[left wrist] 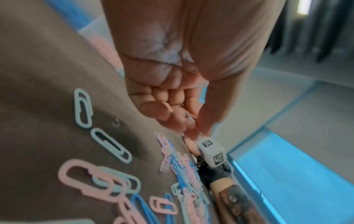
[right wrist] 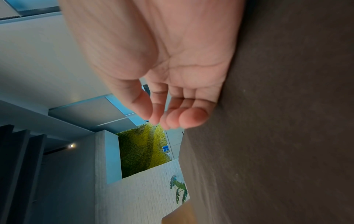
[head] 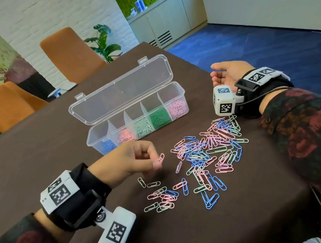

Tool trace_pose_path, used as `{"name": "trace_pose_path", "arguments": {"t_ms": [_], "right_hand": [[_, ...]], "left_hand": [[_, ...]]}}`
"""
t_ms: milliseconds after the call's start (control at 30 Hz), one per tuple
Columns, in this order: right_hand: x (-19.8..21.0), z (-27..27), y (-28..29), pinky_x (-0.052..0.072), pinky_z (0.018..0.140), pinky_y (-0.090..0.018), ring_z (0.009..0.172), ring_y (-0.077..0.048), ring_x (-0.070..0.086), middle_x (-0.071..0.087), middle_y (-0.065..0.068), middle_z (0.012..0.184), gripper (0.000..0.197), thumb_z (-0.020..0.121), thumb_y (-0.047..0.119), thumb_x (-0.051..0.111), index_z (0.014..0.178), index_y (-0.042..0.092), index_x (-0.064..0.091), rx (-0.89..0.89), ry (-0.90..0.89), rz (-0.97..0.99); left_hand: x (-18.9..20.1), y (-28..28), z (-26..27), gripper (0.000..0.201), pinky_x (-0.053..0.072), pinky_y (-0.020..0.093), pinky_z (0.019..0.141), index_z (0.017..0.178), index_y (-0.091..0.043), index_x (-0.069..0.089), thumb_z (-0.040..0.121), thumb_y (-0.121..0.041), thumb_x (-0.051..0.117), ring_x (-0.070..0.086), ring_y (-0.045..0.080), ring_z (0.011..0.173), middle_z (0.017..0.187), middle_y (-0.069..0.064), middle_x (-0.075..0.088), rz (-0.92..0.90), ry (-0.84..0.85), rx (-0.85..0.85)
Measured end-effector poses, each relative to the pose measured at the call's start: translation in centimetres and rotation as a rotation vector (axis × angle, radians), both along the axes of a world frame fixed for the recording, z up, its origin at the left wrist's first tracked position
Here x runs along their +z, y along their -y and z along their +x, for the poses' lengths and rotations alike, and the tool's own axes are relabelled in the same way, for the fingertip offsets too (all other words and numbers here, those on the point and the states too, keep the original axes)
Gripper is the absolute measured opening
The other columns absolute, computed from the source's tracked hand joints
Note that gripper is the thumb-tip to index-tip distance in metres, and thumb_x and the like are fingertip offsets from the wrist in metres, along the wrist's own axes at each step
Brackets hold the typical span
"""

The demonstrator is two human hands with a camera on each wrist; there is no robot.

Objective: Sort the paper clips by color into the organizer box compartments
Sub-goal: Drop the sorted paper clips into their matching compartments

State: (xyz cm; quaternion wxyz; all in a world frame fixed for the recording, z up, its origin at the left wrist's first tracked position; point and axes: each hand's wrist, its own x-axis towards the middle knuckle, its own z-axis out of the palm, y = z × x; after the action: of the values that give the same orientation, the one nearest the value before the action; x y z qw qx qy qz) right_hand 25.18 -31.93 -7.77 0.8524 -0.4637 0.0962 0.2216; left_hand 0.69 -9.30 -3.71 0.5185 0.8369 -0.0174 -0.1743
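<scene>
no readable text; left hand (head: 129, 158) pinches pink clip (head: 160, 159).

Pink, blue, pale green paper clips (head: 208, 159), dark brown tablecloth (head: 223, 223), clear organizer box (head: 136, 109), orange chairs (head: 70, 53), floral sleeve (head: 307, 125)

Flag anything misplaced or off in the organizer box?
Nothing stands out. The organizer box sits level with its lid open, each compartment holding a single color. Unsorted clips lie on the tablecloth; the left hand pinches a pink paper clip.
</scene>
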Motion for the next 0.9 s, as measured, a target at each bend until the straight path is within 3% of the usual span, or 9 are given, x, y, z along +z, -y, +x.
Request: {"name": "trace_pose_path", "arguments": {"t_ms": [100,167,333,400,500,600,667,733,900], "right_hand": [[0.0,0.0,0.0,0.046,0.043,-0.016,0.056,-0.011,0.048,0.051,-0.002,0.072,0.017,0.090,0.017,0.061,0.084,0.003,0.055,-0.003,0.000,0.007],[0.0,0.0,0.0,0.046,0.043,-0.016,0.056,-0.011,0.048,0.051,-0.002,0.072,0.017,0.090,0.017,0.061,0.083,0.003,0.055,-0.002,-0.005,0.012],[-0.1,0.1,0.0,0.046,0.043,-0.016,0.057,-0.011,0.047,0.050,-0.002,0.071,0.017,0.090,0.017,0.060,0.082,0.003,0.054,0.008,0.002,0.013],[-0.1,0.2,0.0,0.046,0.043,-0.016,0.056,-0.011,0.048,0.050,-0.002,0.071,0.017,0.090,0.017,0.060,0.081,0.003,0.054,0.011,0.008,0.006],[-0.1,0.2,0.0,0.046,0.044,-0.017,0.056,-0.011,0.048,0.051,-0.001,0.071,0.017,0.089,0.017,0.060,0.081,0.004,0.055,0.009,0.012,-0.003],[-0.1,0.2,0.0,0.046,0.043,-0.017,0.055,-0.011,0.049,0.051,-0.002,0.071,0.017,0.089,0.016,0.061,0.082,0.003,0.055,0.001,0.008,0.000],[-0.1,0.2,0.0,0.046,0.043,-0.017,0.055,-0.011,0.049,0.051,-0.003,0.071,0.016,0.089,0.016,0.061,0.082,0.003,0.055,-0.003,0.008,0.007],[-0.1,0.1,0.0,0.046,0.043,-0.017,0.055,-0.011,0.048,0.051,-0.003,0.072,0.016,0.089,0.016,0.061,0.083,0.003,0.055,-0.004,0.010,0.009],[0.0,-0.3,0.0,0.046,0.043,-0.017,0.055,-0.011,0.048,0.050,-0.002,0.071,0.015,0.090,0.016,0.060,0.084,0.004,0.054,-0.003,0.008,0.012]], "left_hand": [[-0.5,-0.1,-0.1,0.031,0.045,0.021,0.053,0.082,-0.011,0.062,0.058,-0.012,0.082,0.052,0.015,0.054,0.067,0.008,0.057,-0.296,-0.092,0.088],[-0.7,0.1,-0.3,0.030,0.047,0.022,0.052,0.090,-0.007,0.066,0.062,-0.004,0.076,0.054,0.015,0.055,0.068,0.007,0.055,-0.399,-0.172,0.136],[-0.3,-0.1,-0.5,0.018,0.049,0.024,0.055,0.080,-0.011,0.064,0.066,-0.013,0.076,0.056,0.016,0.063,0.074,0.005,0.055,-0.645,-0.314,0.049],[-0.3,-0.3,-0.7,0.020,0.046,0.023,0.051,0.077,-0.012,0.061,0.067,-0.016,0.077,0.054,0.016,0.060,0.072,0.006,0.054,-0.637,-0.317,0.070],[-0.3,-0.3,-1.4,0.021,0.036,0.018,0.044,0.068,-0.019,0.058,0.065,-0.025,0.078,0.044,0.011,0.050,0.064,0.001,0.048,-0.319,-0.248,0.075],[0.1,-0.1,-2.0,0.017,0.031,0.017,0.052,0.070,-0.025,0.056,0.076,-0.032,0.070,0.037,0.004,0.052,0.057,-0.011,0.045,0.456,-0.013,-0.148],[0.2,0.2,-2.2,0.018,0.029,0.014,0.055,0.077,-0.026,0.053,0.081,-0.032,0.070,0.041,0.003,0.055,0.056,-0.013,0.045,0.885,0.118,-0.304],[0.3,0.6,-2.6,0.016,0.030,0.013,0.056,0.079,-0.027,0.053,0.083,-0.033,0.068,0.044,-0.002,0.061,0.059,-0.011,0.042,1.011,0.167,-0.347],[-0.1,0.5,-2.5,0.018,0.029,0.014,0.055,0.074,-0.027,0.051,0.087,-0.030,0.063,0.043,0.002,0.061,0.059,-0.011,0.046,0.974,0.143,-0.380]]}}
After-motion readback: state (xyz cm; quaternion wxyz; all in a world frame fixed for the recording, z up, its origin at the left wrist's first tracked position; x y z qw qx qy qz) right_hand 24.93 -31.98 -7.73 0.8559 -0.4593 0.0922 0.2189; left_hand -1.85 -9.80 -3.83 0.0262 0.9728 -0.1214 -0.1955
